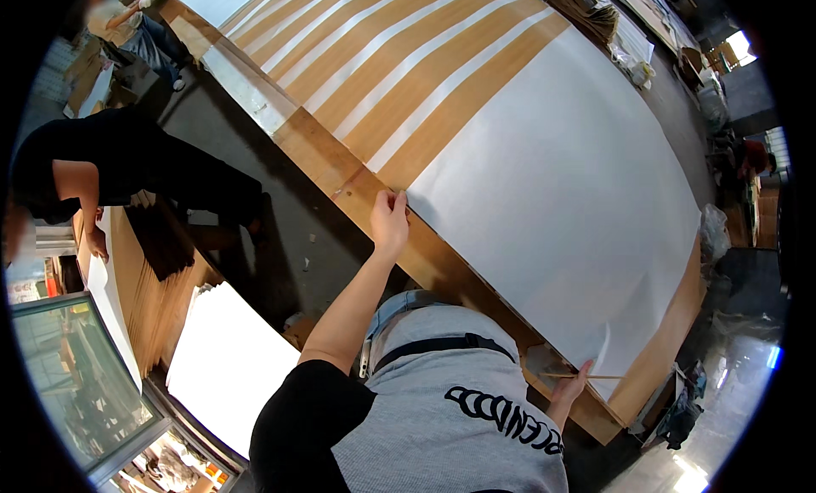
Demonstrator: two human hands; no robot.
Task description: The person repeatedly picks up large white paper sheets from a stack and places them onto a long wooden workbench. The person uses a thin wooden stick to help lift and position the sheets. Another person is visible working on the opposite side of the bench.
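Observation:
A large white sheet (561,178) lies over the long table in front of me, its near edge running along the table's wooden rim. At that edge, by the last tan strip (476,85), my left hand (391,223) is closed with its fingertips pinching the sheet's border. My right hand (572,389) is at the sheet's near right corner, closed round a thin wooden stick (605,376) that points to the right. Just above this hand, the sheet's corner curls up. Part of the right hand's grip is hidden.
Tan and white strips alternate across the table's far part. The wooden table edge (442,268) runs close to my waist. To the left, a person in black (127,161) bends over stacked sheets (225,357); another person (136,34) stands at the far left. Clear plastic (716,229) hangs at the right.

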